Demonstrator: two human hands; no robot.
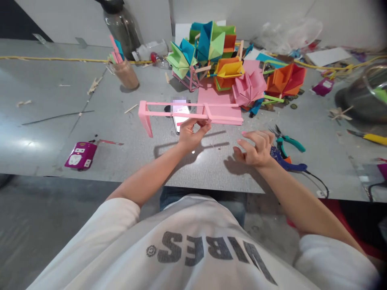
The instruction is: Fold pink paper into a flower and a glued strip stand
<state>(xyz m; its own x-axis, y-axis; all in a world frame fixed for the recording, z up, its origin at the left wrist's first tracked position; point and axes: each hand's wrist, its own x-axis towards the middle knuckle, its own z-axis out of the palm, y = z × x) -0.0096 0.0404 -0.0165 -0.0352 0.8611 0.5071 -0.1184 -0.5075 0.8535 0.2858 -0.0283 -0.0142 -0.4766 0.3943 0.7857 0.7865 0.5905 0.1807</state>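
Observation:
Pinched in my left hand [195,135] is a pink paper-strip frame [172,115], held above the table by its crosspiece. Two long parallel strips run sideways, and a folded leg hangs down at its left end. My right hand [256,148] is apart from the frame, fingers spread and curled, with nothing visible in it. Beside that hand lie teal-handled pliers [286,141] and a blue glue gun [287,163], partly hidden by the wrist. Beneath the frame a lit phone [180,114] lies on the table, next to pink paper sheets [211,96].
Colourful folded-paper pieces [211,44] crowd the back. A cup of paper strips [128,75] and a dark bottle [122,28] stand back left. A purple box-like object [81,155] lies front left. A glass jar [364,94] and a yellow-handled tool [373,138] are at right.

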